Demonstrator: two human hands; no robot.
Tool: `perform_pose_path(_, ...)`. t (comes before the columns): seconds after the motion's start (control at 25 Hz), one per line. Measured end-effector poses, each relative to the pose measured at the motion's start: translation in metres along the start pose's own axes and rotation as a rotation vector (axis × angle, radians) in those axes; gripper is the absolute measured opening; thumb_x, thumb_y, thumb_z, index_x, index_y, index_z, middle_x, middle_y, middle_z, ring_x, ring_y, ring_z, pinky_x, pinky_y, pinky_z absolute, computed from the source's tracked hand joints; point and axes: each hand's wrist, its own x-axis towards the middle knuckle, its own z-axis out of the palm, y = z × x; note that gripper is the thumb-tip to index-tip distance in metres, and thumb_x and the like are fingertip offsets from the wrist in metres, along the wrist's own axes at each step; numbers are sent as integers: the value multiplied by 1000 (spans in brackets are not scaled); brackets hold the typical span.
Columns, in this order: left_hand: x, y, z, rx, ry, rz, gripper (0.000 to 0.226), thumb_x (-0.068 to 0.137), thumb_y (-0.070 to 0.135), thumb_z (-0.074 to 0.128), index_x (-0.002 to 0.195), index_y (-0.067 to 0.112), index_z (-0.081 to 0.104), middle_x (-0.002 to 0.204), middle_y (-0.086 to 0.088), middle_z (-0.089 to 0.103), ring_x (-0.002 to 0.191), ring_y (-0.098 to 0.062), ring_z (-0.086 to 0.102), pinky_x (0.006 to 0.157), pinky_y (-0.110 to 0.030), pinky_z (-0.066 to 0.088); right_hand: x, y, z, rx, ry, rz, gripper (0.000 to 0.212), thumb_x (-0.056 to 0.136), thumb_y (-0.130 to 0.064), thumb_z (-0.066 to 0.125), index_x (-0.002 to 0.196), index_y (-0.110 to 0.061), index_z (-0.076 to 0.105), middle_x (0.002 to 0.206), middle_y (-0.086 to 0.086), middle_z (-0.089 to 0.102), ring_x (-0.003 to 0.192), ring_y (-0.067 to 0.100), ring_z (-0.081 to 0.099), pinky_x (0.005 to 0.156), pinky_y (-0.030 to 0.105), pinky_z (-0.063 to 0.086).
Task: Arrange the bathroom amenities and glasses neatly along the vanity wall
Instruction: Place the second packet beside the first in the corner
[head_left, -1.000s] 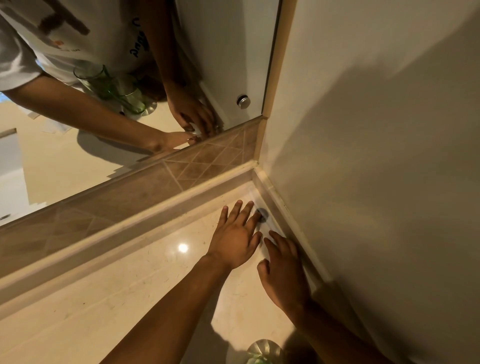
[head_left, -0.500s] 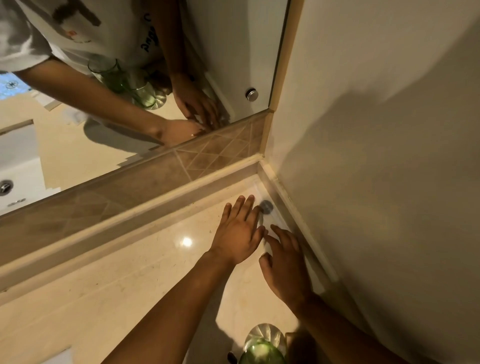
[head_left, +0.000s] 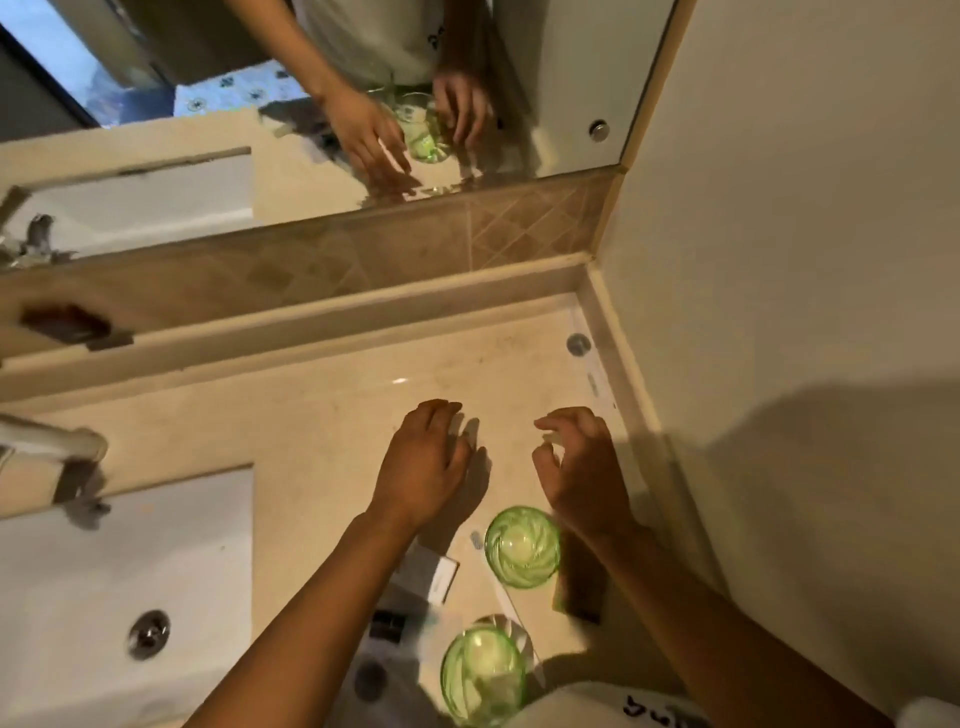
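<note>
Two green ribbed glasses stand upright on the beige vanity top, one just below my right hand and one nearer me. A white amenity box, white packets and a dark sachet lie around them. In the far right corner, against the side wall, sit a small round cap-like item and a flat pale sachet. My left hand hovers palm down over the counter, fingers relaxed. My right hand is beside it with fingers loosely curled, and I see nothing in it.
A white sink with a metal drain fills the lower left, with a faucet above it. A raised ledge and tiled strip run under the mirror. The plain side wall bounds the counter on the right.
Both hands have drawn back from the far right corner toward me, leaving the small items there. The view has pulled back, so the glasses, packets and sink now show.
</note>
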Motion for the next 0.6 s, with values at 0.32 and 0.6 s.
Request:
perform_pose_path(0.32, -134, 1, -8, -180, 206, -239, 30, 96, 21, 59, 125, 14, 64, 121, -5, 64, 100, -22, 65, 79, -26, 44, -87, -72, -11, 113, -241, -103, 23, 90, -18, 54, 108, -23, 67, 111, -8, 57, 103, 9, 58, 90, 24, 49)
perform_pose_path(0.6, -240, -6, 14, -244, 264, -522, 10, 93, 18, 59, 94, 16, 69, 91, -1, 69, 78, -20, 63, 69, -34, 49, -158, -84, -16, 85, -437, -115, 19, 97, -19, 52, 109, -19, 67, 110, -7, 60, 93, 2, 57, 71, 5, 45)
